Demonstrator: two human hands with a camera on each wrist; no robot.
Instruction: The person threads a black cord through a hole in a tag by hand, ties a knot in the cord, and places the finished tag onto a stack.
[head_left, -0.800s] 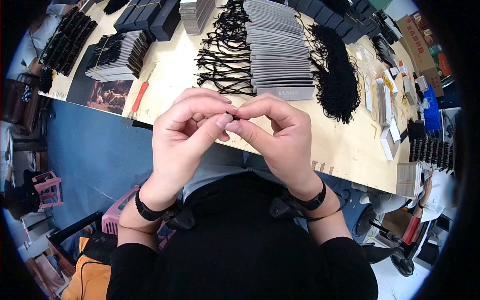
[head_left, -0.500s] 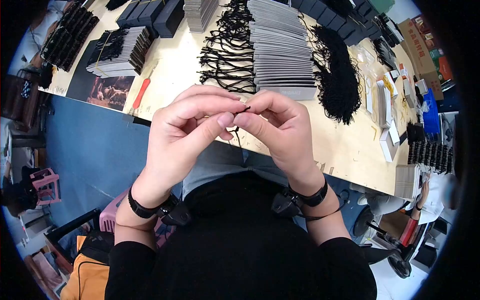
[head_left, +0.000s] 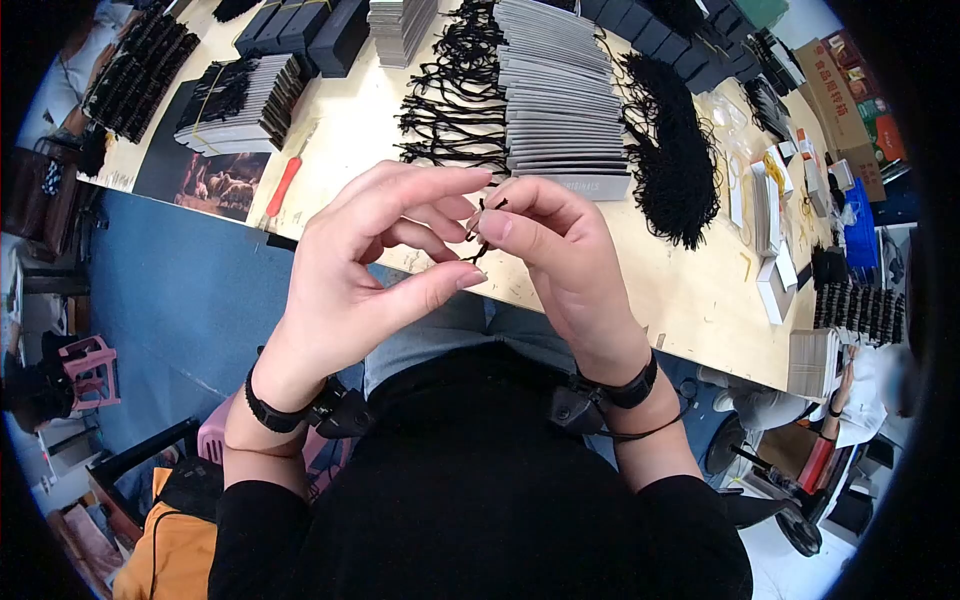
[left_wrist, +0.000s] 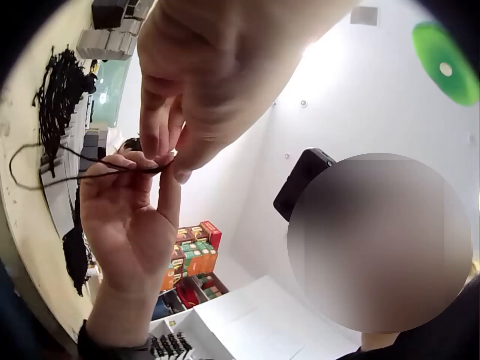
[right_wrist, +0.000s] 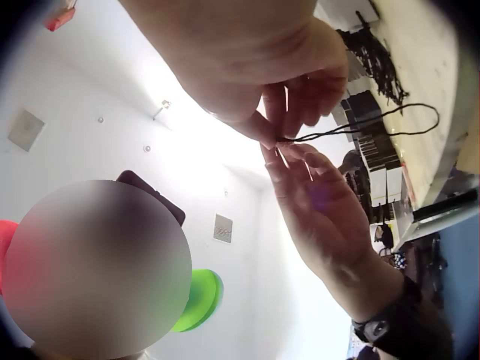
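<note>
A thin black cord (head_left: 480, 256) is at the fingertips of both hands, above the table's near edge. My right hand (head_left: 575, 265) pinches it between thumb and index finger, and a short dark end sticks up there. Around the cord's left side, my left hand (head_left: 345, 275) has its thumb and index finger spread apart, the other fingers loosely bent close to the cord. In the left wrist view the cord (left_wrist: 97, 178) runs out from the fingers into a long loop. The right wrist view also shows this loop (right_wrist: 437, 120) hanging free.
Grey cards (head_left: 560, 90) with black cords lie in a long row on the table (head_left: 330, 125). Right of them is a heap of black cords (head_left: 675, 160). A red-handled tool (head_left: 284, 187), banded card stacks (head_left: 235, 105) and dark boxes (head_left: 335, 40) stand left.
Both hands pinched close together on the cord earlier. The left thumb has since dropped away from the index finger, opening a gap, while the right hand keeps its pinch.
</note>
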